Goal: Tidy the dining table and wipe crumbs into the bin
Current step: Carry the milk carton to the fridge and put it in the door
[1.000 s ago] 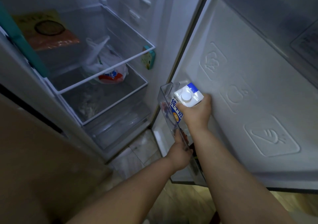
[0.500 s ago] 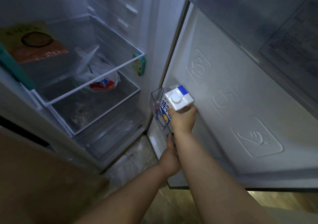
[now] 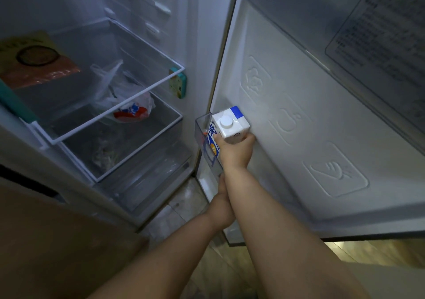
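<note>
Fridge (image 3: 142, 11) open, door (image 3: 322, 126) swung out to the right, inner face showing embossed icons. Clear door bin (image 3: 203, 133) sits low on the door at its hinge edge.

Milk carton (image 3: 230, 124) stands upright in that bin, against the door's inner wall. Right hand (image 3: 236, 152) grips the carton from the near side; fingers curled round its body just under the top, thumb on the left face, fingertips wrapping the right edge toward the door. Carton top pokes up above the hand.

Carton look: white box, sloped top with a round white screw cap (image 3: 225, 121), blue patch at the far top corner, blue lettering and an orange spot on the left face.

Left hand (image 3: 222, 203) lower down, at the near end of the door bin, mostly hidden behind the right forearm; cannot tell whether its fingers grip anything or lie flat.

Inside the fridge: glass shelf (image 3: 128, 73) with a flat orange-and-yellow packet (image 3: 34, 59) at its left; below it a clear drawer (image 3: 128, 142) holding a white plastic bag (image 3: 124, 101) with red and blue print. Small teal box (image 3: 178, 84) at the shelf's right front corner, near the hinge side. Pale tiled floor (image 3: 174, 209) under the door; brown surface (image 3: 57, 241) lower left.
</note>
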A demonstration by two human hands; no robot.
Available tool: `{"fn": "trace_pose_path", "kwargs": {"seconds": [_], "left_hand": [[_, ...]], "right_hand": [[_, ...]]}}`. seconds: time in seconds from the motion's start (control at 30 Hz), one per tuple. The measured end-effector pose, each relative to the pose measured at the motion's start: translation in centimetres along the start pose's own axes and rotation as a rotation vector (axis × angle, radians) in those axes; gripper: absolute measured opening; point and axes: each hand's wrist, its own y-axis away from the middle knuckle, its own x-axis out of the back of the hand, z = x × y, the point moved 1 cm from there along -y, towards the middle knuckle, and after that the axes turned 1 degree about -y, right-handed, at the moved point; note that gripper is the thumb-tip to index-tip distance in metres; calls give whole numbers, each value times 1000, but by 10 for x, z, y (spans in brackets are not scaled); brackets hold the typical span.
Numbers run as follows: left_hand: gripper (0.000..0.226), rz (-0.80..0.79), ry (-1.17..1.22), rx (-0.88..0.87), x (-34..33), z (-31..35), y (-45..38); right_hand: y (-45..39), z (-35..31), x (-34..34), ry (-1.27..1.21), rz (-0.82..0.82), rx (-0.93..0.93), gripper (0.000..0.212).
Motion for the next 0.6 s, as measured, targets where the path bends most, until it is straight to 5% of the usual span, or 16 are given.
{"fn": "trace_pose_path", "kwargs": {"seconds": [0.13,0.33,0.6], "left_hand": [[80,32,87,19,0,27,16],[109,46,75,56,2,37,20],[75,52,154,25,1,49,30]], "right_hand": [[0,6,7,42,-87,47,60],[4,10,10,30,-154,45,72],[-6,17,9,79,-171,75,71]]}}
